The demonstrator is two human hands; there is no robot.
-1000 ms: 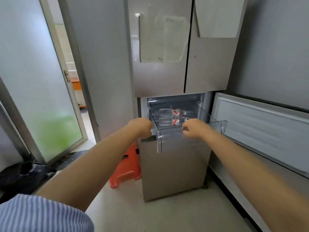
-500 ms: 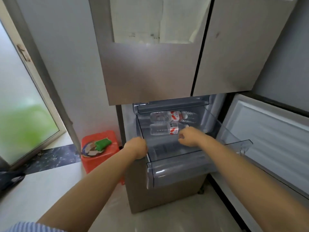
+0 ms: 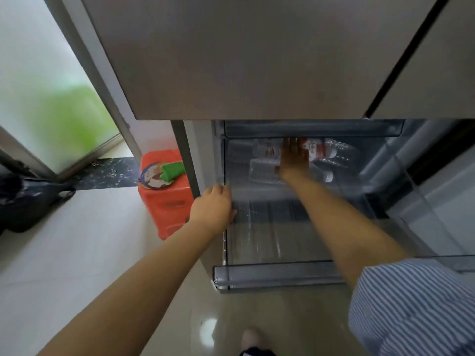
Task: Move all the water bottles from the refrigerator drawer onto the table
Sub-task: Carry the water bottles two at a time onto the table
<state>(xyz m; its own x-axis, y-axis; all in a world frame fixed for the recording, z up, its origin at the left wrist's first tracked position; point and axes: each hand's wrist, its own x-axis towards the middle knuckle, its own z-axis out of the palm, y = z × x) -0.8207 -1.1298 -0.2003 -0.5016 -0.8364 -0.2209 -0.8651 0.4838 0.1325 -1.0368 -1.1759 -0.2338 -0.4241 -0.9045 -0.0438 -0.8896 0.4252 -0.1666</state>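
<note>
Water bottles (image 3: pixel 323 150) lie under the right hand (image 3: pixel 293 156).

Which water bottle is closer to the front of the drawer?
The nearer bottle, lying on its side in the drawer, with its white cap pointing right. The farther bottle lies behind it against the back. The right hand reaches over both.

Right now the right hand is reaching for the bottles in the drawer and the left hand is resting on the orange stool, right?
Not quite. The left hand is on the drawer's left edge, not on the orange stool, which stands apart beside the fridge. The head view shows it. The right hand is indeed reaching onto the bottles in the drawer.
</note>
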